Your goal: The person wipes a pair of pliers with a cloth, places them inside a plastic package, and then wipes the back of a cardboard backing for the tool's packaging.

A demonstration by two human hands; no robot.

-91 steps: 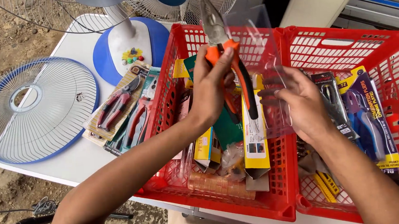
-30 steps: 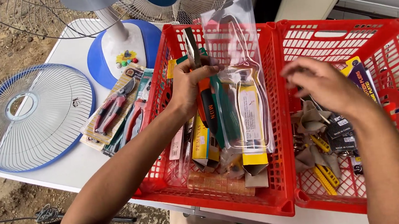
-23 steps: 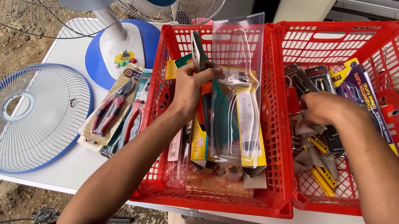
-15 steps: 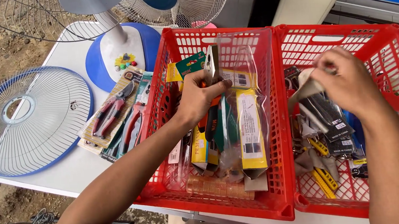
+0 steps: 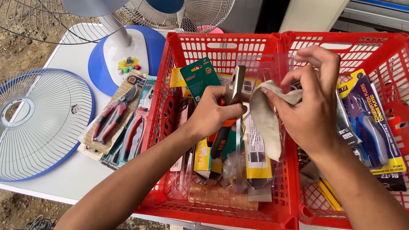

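A white worktop (image 5: 81,174) is seen under everything. Left of the left hand (image 5: 212,114), a round fan grille (image 5: 27,123) is laid flat, and a fan base (image 5: 123,53) is placed behind it. Two red baskets are set side by side. The left basket (image 5: 219,46), under both hands, is filled with packaged tools; the right basket (image 5: 377,45), beside the right hand (image 5: 312,107), is filled with carded pliers. Orange-handled pliers (image 5: 227,116) are gripped by the closed left hand above the left basket. A beige cloth (image 5: 265,122) is pinched by the right hand and pressed against the pliers.
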